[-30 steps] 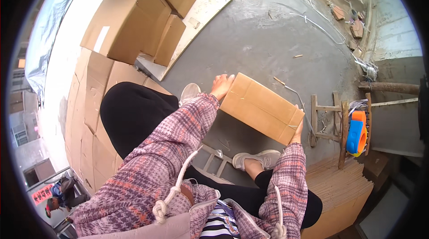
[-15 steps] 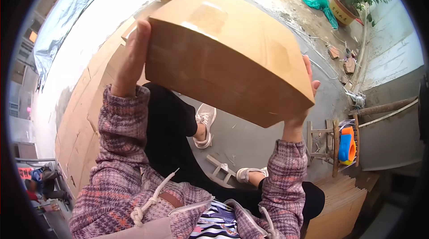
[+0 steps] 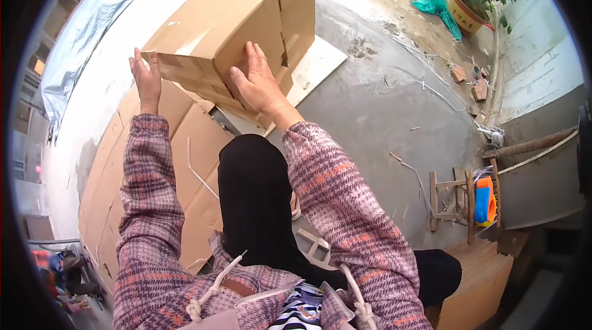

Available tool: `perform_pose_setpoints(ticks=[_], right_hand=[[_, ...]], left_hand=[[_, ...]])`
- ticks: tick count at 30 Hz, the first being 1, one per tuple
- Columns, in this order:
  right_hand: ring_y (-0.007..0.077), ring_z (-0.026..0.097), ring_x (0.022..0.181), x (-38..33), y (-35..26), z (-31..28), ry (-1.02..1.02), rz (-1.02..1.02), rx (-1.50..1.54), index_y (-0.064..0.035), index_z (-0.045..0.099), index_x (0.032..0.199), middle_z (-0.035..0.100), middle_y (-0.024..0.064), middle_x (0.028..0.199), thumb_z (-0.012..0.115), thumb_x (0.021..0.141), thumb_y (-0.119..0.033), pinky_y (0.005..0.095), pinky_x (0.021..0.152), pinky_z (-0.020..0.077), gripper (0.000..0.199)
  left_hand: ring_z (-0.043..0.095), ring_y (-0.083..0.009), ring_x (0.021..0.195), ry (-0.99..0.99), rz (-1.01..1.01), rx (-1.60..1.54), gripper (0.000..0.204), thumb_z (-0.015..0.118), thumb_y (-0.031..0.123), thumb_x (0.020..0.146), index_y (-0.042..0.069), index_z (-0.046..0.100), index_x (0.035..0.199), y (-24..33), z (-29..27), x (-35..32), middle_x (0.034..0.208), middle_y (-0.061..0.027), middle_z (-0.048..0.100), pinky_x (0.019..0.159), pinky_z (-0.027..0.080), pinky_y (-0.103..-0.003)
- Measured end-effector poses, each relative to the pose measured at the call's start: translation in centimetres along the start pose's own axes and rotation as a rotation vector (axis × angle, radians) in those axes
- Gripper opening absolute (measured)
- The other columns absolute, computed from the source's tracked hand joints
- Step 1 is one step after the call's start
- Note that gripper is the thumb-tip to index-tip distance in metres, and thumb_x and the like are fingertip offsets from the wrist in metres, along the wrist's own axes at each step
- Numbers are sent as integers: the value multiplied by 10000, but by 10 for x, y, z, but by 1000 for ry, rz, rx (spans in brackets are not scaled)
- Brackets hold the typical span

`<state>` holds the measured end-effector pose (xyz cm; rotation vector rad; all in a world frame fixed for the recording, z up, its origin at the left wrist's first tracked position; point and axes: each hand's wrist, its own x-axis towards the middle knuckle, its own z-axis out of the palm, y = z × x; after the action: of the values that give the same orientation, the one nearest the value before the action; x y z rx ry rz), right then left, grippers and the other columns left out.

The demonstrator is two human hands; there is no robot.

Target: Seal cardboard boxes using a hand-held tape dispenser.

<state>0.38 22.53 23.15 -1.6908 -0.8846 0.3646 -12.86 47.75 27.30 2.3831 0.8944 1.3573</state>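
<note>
A closed brown cardboard box (image 3: pixel 203 24), sealed with tape, is held at the far left, against a stack of similar boxes (image 3: pixel 299 28). My left hand (image 3: pixel 148 83) is at the box's left corner, its fingers pointing up and slightly apart. On the right end of the box lies my right hand (image 3: pixel 262 86), palm pressed flat with the thumb spread. The box sits between both hands; its underside is hidden, so I cannot tell how fully it rests on what is beneath.
Flattened cardboard (image 3: pixel 185 126) covers the floor at left. A pale board (image 3: pixel 324 61) lies under the stack. To the right are a small wooden stool (image 3: pixel 453 200) with blue and orange tape rolls (image 3: pixel 485 202), cardboard sheets (image 3: pixel 478 280) and a potted plant (image 3: pixel 465 12).
The cardboard box has moved from in front of me to the far left, up against the stack. Both hands have travelled with it, and my right arm now reaches across.
</note>
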Motion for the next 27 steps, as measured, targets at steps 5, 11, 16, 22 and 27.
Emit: perform_pose_setpoints(ticks=[5, 11, 16, 22, 27], right_hand=[[346, 225, 1457, -11, 4, -10, -58, 29, 65, -9, 203, 1523, 167, 196, 1591, 451, 988, -415, 396, 1174, 248, 716], [340, 381, 1374, -86, 18, -55, 105, 135, 196, 51, 369, 1436, 400, 219, 1466, 448, 1009, -385, 378, 1129, 318, 615], [235, 512, 1267, -176, 33, -111, 246, 322, 319, -21, 402, 1456, 478, 145, 1429, 442, 1035, -346, 360, 1028, 430, 534], [231, 532, 1246, -248, 5, -151, 390, 443, 415, -18, 396, 1459, 484, 142, 1425, 448, 1038, -317, 362, 1017, 441, 519], [221, 535, 1241, -334, -53, -192, 566, 350, 282, 2, 407, 1440, 503, 125, 1405, 472, 1030, -216, 362, 1044, 419, 468]], left_hand=[[133, -419, 1462, -11, 326, -77, 1000, 682, 576, 841, 23, 200, 1521, 82, 3, -94, 1559, -278, 128, 1164, 202, -515], [107, -427, 1463, -18, 80, -17, 1259, 784, 612, 712, 0, 48, 1530, 84, 81, -134, 1541, -313, 114, 1174, 193, -520], [95, -426, 1456, -121, -183, -24, 1313, 811, 564, 704, -129, 4, 1475, 58, 112, -144, 1536, -323, 92, 1195, 174, -495], [110, -434, 1443, -106, -179, -80, 1303, 819, 530, 711, -169, 8, 1455, 35, 129, -151, 1527, -339, 90, 1202, 165, -482], [223, -453, 1409, -67, -189, -165, 1196, 784, 545, 762, -197, 126, 1430, 81, 96, -172, 1498, -370, 187, 1187, 203, -472]])
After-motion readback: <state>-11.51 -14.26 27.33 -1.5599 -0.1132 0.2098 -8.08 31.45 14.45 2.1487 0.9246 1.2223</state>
